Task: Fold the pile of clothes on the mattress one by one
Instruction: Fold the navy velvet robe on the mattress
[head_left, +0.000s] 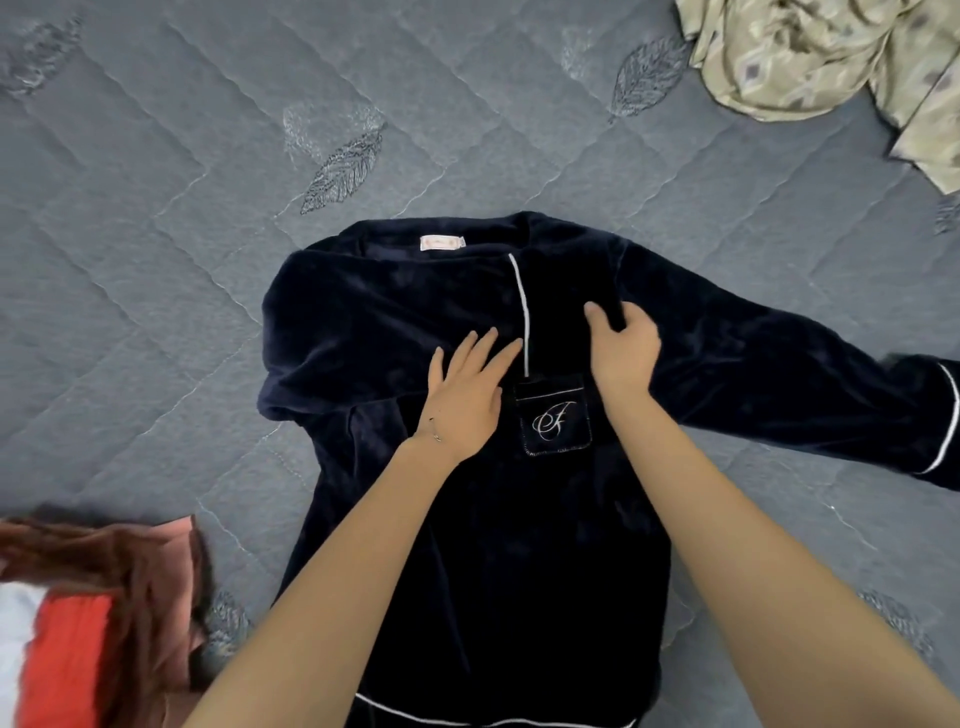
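The dark blue top (519, 545) lies flat in the middle of the mattress (156, 260) — folding has barely begun, as one sleeve sticks out right. The left hand (467, 400) presses it, fingers apart; the right hand (621, 353) curls its fingers on the cloth. More clothes (104, 597) wait near left.

One view only. A head-worn wide-angle camera looks forward and steeply down onto the mattress (156, 270) from close above. The navy top (467, 545) fills the centre. Frame edges crop the reddish pile (104, 597) lower left and the patterned cloth (805, 57) upper right.
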